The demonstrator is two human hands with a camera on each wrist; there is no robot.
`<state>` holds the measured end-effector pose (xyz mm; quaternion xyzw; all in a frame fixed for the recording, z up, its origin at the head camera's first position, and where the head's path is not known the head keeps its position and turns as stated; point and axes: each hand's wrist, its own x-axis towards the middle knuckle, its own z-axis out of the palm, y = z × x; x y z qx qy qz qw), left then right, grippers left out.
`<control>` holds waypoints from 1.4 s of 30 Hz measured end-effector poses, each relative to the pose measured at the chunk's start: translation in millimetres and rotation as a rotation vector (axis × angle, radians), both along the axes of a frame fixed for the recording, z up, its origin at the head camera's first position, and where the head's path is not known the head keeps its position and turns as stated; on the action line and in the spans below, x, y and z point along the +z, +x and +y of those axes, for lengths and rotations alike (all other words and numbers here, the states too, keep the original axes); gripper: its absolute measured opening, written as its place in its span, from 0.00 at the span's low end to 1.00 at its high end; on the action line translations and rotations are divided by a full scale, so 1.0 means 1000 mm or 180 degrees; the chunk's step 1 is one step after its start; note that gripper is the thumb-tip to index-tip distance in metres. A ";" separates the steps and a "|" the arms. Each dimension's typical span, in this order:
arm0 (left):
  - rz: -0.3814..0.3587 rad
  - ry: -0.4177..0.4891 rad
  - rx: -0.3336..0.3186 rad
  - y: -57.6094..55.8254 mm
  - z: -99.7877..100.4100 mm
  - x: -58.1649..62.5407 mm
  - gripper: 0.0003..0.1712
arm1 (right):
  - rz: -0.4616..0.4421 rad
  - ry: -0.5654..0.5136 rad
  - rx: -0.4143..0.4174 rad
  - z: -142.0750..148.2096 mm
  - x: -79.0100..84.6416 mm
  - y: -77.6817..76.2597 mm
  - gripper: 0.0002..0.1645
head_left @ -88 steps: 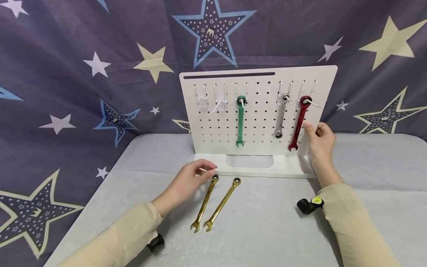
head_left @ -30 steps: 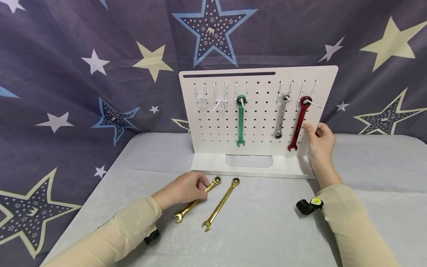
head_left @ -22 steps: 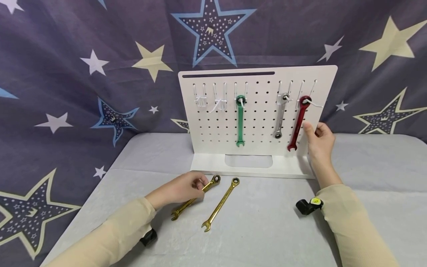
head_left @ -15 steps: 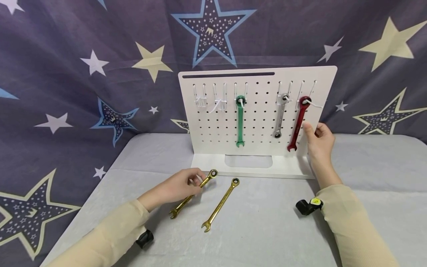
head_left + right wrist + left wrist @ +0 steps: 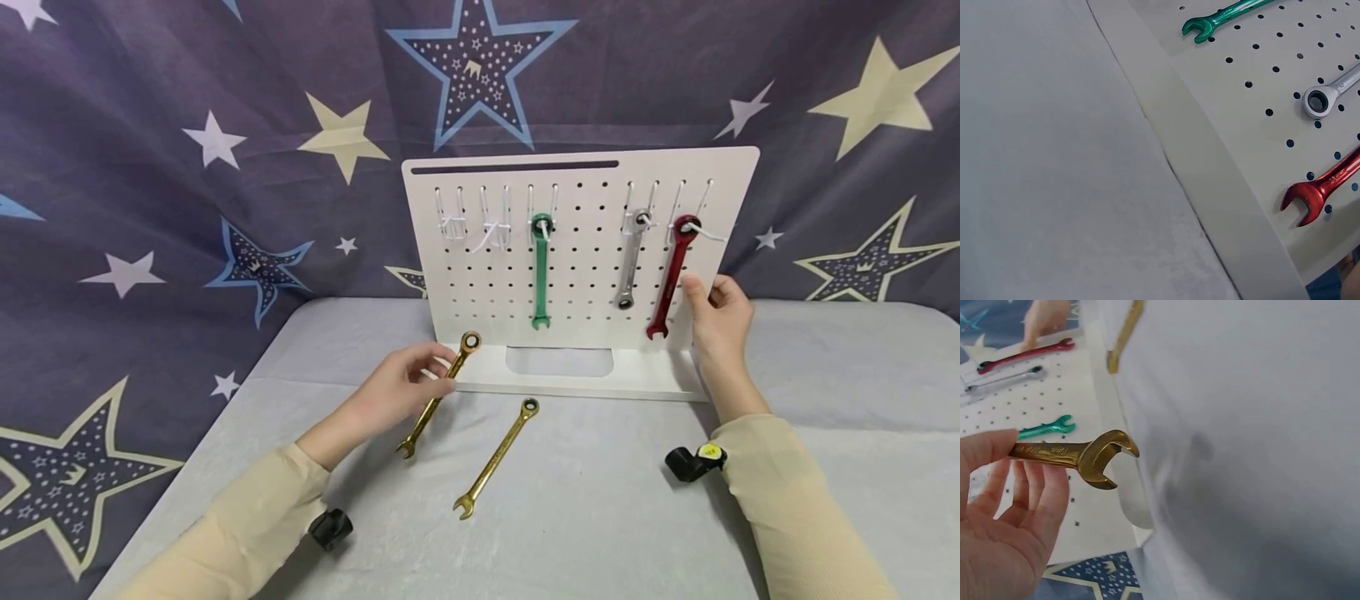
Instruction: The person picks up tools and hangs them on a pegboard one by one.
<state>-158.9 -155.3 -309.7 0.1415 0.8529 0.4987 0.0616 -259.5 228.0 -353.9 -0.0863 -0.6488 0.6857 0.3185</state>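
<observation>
My left hand [image 5: 393, 387] pinches a gold ratcheting combination wrench [image 5: 429, 414] between thumb and fingers. Its ring end points up, in front of the pegboard's lower left corner, and its open jaw hangs down toward me. In the left wrist view the open end of this gold wrench [image 5: 1100, 459] shows close up. A second gold wrench [image 5: 497, 458] lies on the table, ring end away from me. At the right edge of the white pegboard [image 5: 585, 287], my right hand [image 5: 722, 329] grips the board with the thumb in front.
On the pegboard hang a green wrench [image 5: 541, 279], a silver wrench [image 5: 632, 262] and a red wrench [image 5: 671, 283]. Two white hooks at its left, a left hook [image 5: 453, 229] and another hook [image 5: 495, 233], hold nothing. A starry curtain [image 5: 285, 125] hangs behind the table.
My left hand has taken hold of the left gold wrench, lifted it off the table and moved it up toward the board. My right hand stays at the board's edge.
</observation>
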 end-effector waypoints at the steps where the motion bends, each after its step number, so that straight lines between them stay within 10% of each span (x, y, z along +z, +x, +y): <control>1: 0.0024 0.0070 0.0037 -0.001 0.001 0.001 0.16 | 0.0005 -0.0027 0.0021 0.000 0.000 0.000 0.11; 23: 0.1110 0.0818 0.0707 -0.010 0.039 0.029 0.15 | 0.0010 -0.0004 0.0050 0.000 0.001 0.000 0.10; 42: 0.1058 0.1120 0.0854 -0.026 0.051 0.035 0.15 | -0.0045 -0.0001 0.0061 0.003 -0.003 -0.006 0.09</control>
